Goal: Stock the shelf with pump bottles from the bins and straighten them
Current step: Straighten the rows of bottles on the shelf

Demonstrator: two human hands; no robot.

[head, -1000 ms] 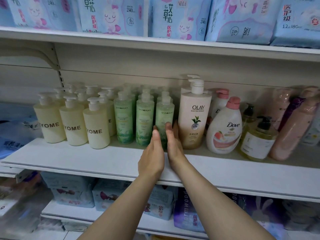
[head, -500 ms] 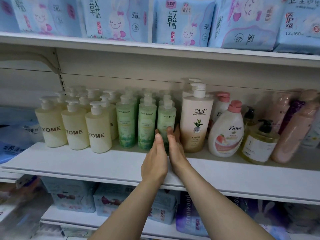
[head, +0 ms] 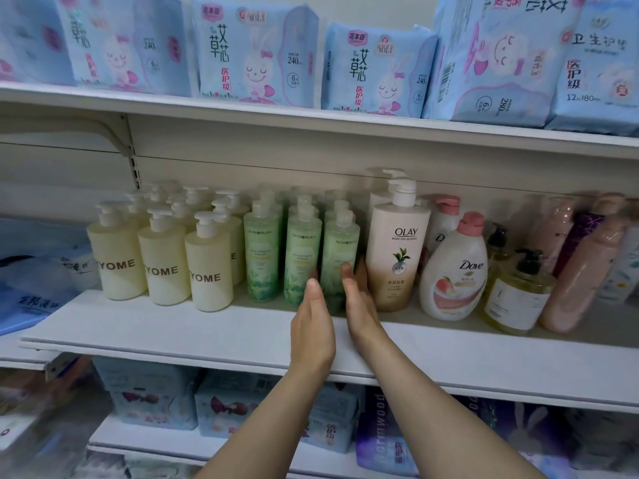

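Straight fingers of the left hand point(head: 313, 321) and right hand point(head: 359, 299) flank the rightmost translucent green plastic pump bottle point(head: 340, 261), gripping nothing. It stands at the front of the white shelf point(head: 207, 335), just left of the tall beige Olay bottle point(head: 397, 250). She appears to be straightening; next, nudge its label forward.

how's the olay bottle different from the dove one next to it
The Olay bottle is taller and slimmer; the Dove bottle is shorter and rounder. The Olay bottle has a white pump and a cream body fading to tan at the base; the Dove bottle has a pink cap and a white body with a peach picture. The right hand lies against the Olay bottle's left side; no hand is near the Dove bottle. Both stand upright on the shelf.
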